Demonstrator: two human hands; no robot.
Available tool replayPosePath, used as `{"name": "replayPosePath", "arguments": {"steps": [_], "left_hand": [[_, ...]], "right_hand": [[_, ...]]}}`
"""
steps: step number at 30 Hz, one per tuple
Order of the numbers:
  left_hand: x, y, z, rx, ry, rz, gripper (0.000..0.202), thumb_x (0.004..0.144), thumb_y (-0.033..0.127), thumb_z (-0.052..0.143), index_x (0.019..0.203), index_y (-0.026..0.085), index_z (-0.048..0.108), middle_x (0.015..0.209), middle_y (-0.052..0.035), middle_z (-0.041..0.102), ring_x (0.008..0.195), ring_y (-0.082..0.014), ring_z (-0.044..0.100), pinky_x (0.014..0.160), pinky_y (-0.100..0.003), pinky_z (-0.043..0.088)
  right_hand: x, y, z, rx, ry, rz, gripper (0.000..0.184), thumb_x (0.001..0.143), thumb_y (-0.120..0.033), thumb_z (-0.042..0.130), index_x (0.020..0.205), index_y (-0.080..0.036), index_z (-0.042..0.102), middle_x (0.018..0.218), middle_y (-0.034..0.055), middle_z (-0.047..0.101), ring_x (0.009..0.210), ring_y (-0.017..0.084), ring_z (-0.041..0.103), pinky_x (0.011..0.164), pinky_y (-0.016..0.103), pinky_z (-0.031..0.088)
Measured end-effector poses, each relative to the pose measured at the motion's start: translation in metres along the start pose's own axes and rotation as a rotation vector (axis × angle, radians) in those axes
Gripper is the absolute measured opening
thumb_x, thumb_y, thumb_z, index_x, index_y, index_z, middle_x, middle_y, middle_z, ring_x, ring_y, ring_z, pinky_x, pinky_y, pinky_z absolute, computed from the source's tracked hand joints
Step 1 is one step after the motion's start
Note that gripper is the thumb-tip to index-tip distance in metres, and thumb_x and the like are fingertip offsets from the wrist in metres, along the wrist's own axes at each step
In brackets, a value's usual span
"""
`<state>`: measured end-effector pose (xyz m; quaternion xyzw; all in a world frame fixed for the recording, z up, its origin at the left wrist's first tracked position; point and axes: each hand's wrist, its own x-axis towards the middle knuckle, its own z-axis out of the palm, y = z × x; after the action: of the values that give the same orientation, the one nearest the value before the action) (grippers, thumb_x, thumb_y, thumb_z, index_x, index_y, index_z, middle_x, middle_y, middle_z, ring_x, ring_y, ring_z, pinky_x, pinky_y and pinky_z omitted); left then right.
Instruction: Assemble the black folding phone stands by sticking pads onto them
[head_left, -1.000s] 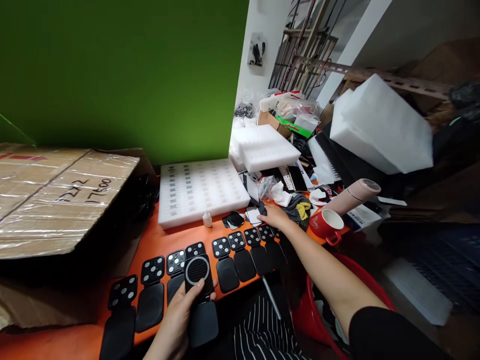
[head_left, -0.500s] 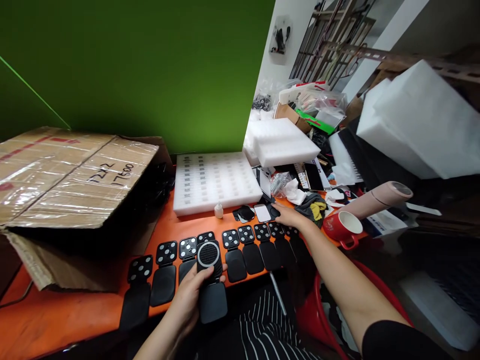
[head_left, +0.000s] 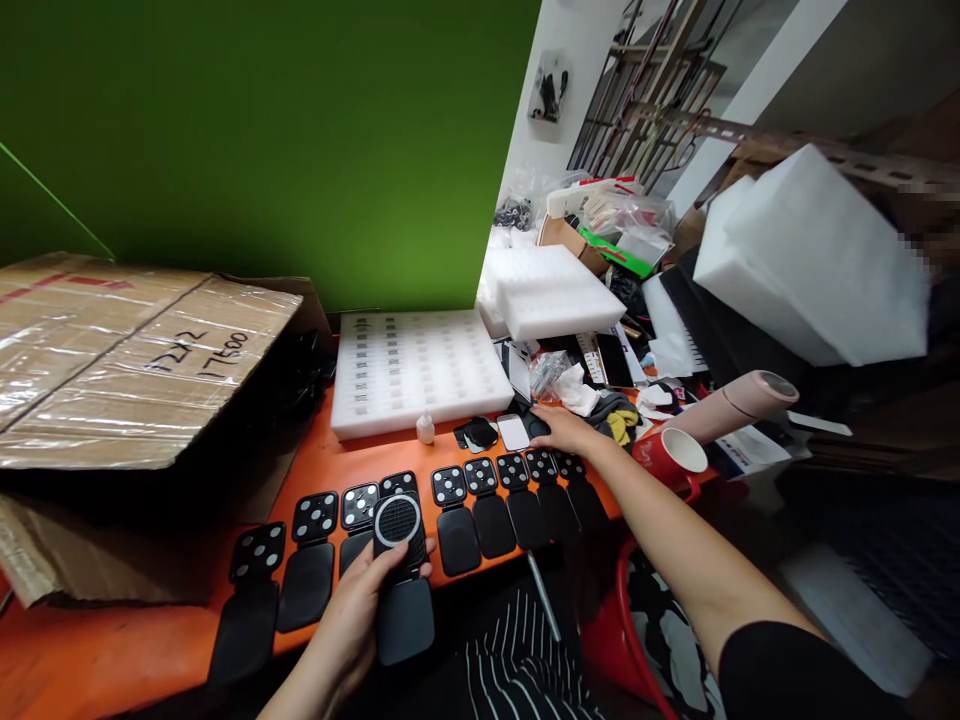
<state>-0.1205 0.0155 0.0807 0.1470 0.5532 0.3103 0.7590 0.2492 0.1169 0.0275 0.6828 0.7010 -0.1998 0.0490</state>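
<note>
My left hand (head_left: 358,610) grips a black folding holder (head_left: 401,575) with a white ring on its round top, at the near edge of the orange table (head_left: 330,470). A row of several similar black holders (head_left: 480,500), each with a dotted square top, lies across the table. My right hand (head_left: 564,430) reaches to the far end of that row, fingers curled down onto small black pieces (head_left: 537,426) beside a white-faced square (head_left: 513,432). What those fingers hold is hidden.
A white foam tray (head_left: 420,370) with small slots sits behind the row, a little white bottle (head_left: 425,429) in front of it. A taped cardboard box (head_left: 135,360) fills the left. A red mug (head_left: 669,458), a pink tube (head_left: 731,403), foam blocks (head_left: 817,260) and clutter crowd the right.
The view has swung left and right a little. My left hand keeps its grip on the ringed holder and my right hand stays on the small pieces.
</note>
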Motion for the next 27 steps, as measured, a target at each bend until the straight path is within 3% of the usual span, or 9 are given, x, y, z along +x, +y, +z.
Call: {"name": "replayPosePath", "arguments": {"steps": [11, 15, 18, 19, 22, 27], "left_hand": [[0.008, -0.012, -0.009, -0.018, -0.087, -0.018, 0.029, 0.068, 0.028, 0.074, 0.089, 0.010, 0.069, 0.083, -0.0121, 0.073, 0.075, -0.0211, 0.068, 0.060, -0.025, 0.053], [0.006, -0.013, -0.010, -0.014, -0.092, -0.010, 0.028, 0.067, 0.030, 0.075, 0.088, 0.011, 0.070, 0.087, -0.0115, 0.073, 0.080, -0.0210, 0.068, 0.066, -0.025, 0.053], [0.003, -0.012, -0.006, -0.010, -0.106, -0.003, 0.028, 0.067, 0.030, 0.075, 0.088, 0.012, 0.071, 0.088, -0.0104, 0.073, 0.080, -0.0208, 0.067, 0.067, -0.025, 0.052], [0.002, -0.012, -0.004, -0.007, -0.118, 0.000, 0.029, 0.066, 0.030, 0.075, 0.089, 0.013, 0.071, 0.089, -0.0097, 0.073, 0.080, -0.0206, 0.067, 0.067, -0.025, 0.052], [-0.001, -0.011, 0.007, 0.007, -0.218, 0.011, 0.032, 0.067, 0.032, 0.075, 0.094, 0.015, 0.071, 0.091, -0.0082, 0.073, 0.080, -0.0201, 0.067, 0.070, -0.026, 0.051], [0.000, -0.006, 0.026, -0.011, -0.395, 0.029, 0.031, 0.070, 0.035, 0.073, 0.094, 0.014, 0.071, 0.089, -0.0089, 0.073, 0.085, -0.0211, 0.066, 0.068, -0.024, 0.049]], "right_hand": [[0.007, -0.002, -0.003, -0.002, 0.092, 0.035, 0.079, 0.054, -0.047, 0.079, 0.121, -0.013, 0.053, 0.120, 0.0174, 0.053, 0.116, 0.033, 0.047, 0.094, 0.039, 0.037], [0.003, -0.011, -0.007, 0.024, 0.178, 0.066, 0.057, 0.058, -0.039, 0.078, 0.106, -0.014, 0.059, 0.112, 0.0143, 0.055, 0.110, 0.030, 0.049, 0.091, 0.037, 0.039], [-0.008, -0.021, -0.015, 0.071, 0.267, 0.091, 0.025, 0.077, -0.031, 0.062, 0.097, -0.015, 0.061, 0.106, 0.0125, 0.059, 0.105, 0.027, 0.053, 0.087, 0.035, 0.040], [-0.013, -0.026, -0.019, 0.093, 0.294, 0.097, 0.020, 0.083, -0.028, 0.053, 0.096, -0.016, 0.061, 0.104, 0.0120, 0.060, 0.102, 0.025, 0.055, 0.086, 0.035, 0.041], [-0.033, -0.050, -0.022, 0.199, 0.360, 0.084, 0.027, 0.092, -0.027, 0.036, 0.098, -0.018, 0.061, 0.100, 0.0086, 0.065, 0.095, 0.021, 0.059, 0.081, 0.032, 0.044], [-0.071, -0.119, 0.003, 0.792, 0.364, -0.027, 0.025, 0.088, -0.036, 0.044, 0.090, -0.019, 0.062, 0.085, 0.0032, 0.068, 0.081, 0.019, 0.063, 0.071, 0.029, 0.049]]}}
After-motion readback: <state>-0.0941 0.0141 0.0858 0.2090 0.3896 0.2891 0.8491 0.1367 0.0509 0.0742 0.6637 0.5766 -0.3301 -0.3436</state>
